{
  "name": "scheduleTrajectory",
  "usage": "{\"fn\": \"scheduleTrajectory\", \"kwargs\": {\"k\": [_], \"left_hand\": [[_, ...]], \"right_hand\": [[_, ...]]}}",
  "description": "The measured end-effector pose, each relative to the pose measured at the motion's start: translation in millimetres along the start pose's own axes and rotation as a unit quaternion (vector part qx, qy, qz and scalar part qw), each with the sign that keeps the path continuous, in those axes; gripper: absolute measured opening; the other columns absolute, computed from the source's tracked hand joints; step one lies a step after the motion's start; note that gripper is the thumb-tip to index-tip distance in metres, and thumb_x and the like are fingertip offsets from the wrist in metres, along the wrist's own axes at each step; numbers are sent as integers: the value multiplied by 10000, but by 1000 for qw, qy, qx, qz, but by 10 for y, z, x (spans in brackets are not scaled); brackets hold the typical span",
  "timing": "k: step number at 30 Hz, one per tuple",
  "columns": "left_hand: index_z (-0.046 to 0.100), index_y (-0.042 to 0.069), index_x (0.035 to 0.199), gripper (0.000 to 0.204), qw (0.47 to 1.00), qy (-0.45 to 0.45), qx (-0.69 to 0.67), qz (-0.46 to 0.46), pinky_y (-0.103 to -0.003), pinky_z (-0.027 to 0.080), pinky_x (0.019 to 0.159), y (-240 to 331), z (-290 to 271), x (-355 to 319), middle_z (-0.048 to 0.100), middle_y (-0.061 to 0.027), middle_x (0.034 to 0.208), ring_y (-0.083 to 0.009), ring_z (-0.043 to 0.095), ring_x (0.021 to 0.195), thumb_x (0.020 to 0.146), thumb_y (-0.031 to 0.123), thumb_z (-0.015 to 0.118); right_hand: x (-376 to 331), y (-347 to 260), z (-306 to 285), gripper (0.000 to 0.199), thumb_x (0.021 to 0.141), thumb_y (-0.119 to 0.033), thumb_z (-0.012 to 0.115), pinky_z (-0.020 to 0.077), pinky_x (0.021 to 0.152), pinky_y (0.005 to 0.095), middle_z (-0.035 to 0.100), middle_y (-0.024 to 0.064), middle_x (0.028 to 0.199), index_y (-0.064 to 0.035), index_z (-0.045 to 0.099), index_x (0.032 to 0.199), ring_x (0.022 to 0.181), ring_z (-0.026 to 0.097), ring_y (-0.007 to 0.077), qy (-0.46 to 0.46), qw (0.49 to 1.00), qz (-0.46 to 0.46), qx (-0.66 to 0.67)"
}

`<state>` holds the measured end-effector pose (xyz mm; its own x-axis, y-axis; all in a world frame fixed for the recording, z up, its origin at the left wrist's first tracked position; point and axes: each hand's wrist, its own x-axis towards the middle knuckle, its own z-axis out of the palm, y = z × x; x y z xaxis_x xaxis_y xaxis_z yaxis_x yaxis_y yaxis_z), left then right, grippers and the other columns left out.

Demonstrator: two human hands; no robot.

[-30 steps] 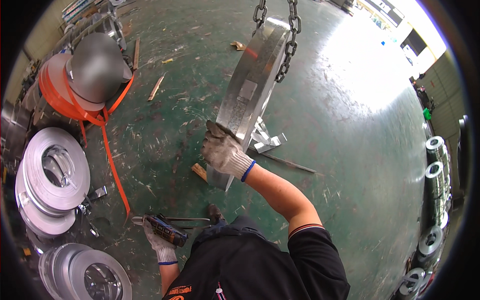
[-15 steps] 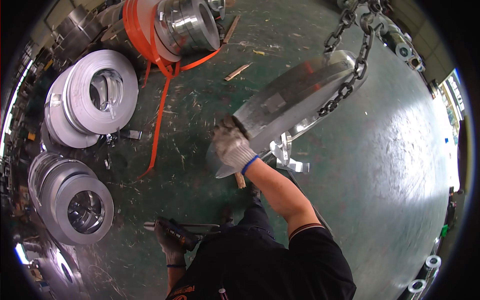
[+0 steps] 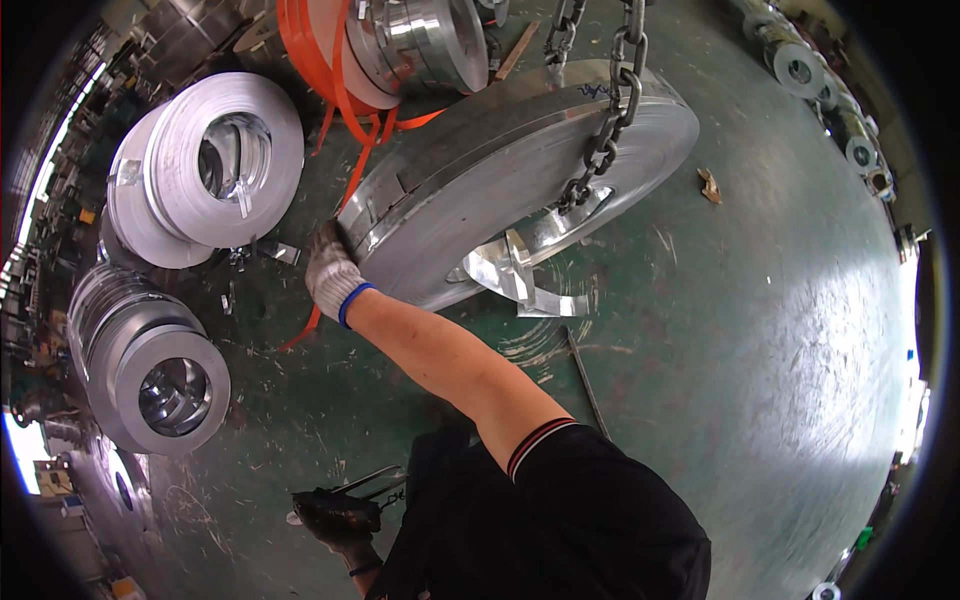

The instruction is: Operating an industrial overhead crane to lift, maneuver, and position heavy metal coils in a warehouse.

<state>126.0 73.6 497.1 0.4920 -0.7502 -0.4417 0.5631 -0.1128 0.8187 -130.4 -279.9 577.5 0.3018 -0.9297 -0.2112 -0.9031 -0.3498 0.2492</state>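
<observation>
A large steel strip coil [image 3: 460, 190] hangs tilted from a heavy chain [image 3: 610, 125] that runs through its centre hole. My right hand [image 3: 330, 268], in a white knit glove with a blue cuff, rests against the coil's near left rim, fingers laid along it. A loose curled end of shiny strip [image 3: 515, 275] sticks out from the hole. Low on the left, my left hand [image 3: 340, 518], its glove dark on the side that shows, is closed round a dark tool with thin metal bars [image 3: 368, 480]. The hand hides most of that tool.
Silver strip coils [image 3: 165, 190] lean together on the left, with more stacked coils [image 3: 140, 350] below them. An orange strap [image 3: 362, 165] trails from a coil at the back. A thin rod [image 3: 588, 385] lies on the green floor, and cardboard scrap [image 3: 709, 186] lies farther right.
The hanging coil and chain have shifted left in view, and the coil shows more of its flat face. My right hand has moved left with its rim. My left hand has turned, still holding the tool.
</observation>
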Motion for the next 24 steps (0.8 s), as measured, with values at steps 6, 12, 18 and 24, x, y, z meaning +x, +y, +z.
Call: {"fn": "scheduleTrajectory", "kwargs": {"k": [6,12,18,24], "left_hand": [[571,99,1209,359,994,-88,22,67,-386,486,980,-37,677,681,598,-50,1158,-212,574,1101,1042,408,498],[567,128,1219,366,965,-259,-28,-36,-400,548,940,125,1434,1339,625,-48,1132,-200,632,1050,1019,432,536],[576,134,1354,549,959,-271,-33,-75,-472,579,942,95,2278,2011,668,-87,1234,-265,682,1066,935,476,673],[538,125,1423,650,957,-275,-80,-46,-506,597,926,-119,3337,2632,646,-100,1301,-293,668,1118,889,433,746]], "right_hand": [[880,45,-57,441,927,-288,589,285,1160,523,619,88,1419,-122,691,1322,1374,483,299,146,988,46,13],[830,361,-140,342,790,-306,755,455,1047,498,639,42,1209,-161,682,1091,1255,537,280,464,822,-131,302],[283,913,282,369,758,-47,785,562,889,434,703,131,1118,-64,707,1118,1035,687,332,517,681,-6,519],[544,1095,434,438,891,-294,785,573,960,361,729,145,1154,-47,689,1240,1039,725,265,179,671,39,719]]}}
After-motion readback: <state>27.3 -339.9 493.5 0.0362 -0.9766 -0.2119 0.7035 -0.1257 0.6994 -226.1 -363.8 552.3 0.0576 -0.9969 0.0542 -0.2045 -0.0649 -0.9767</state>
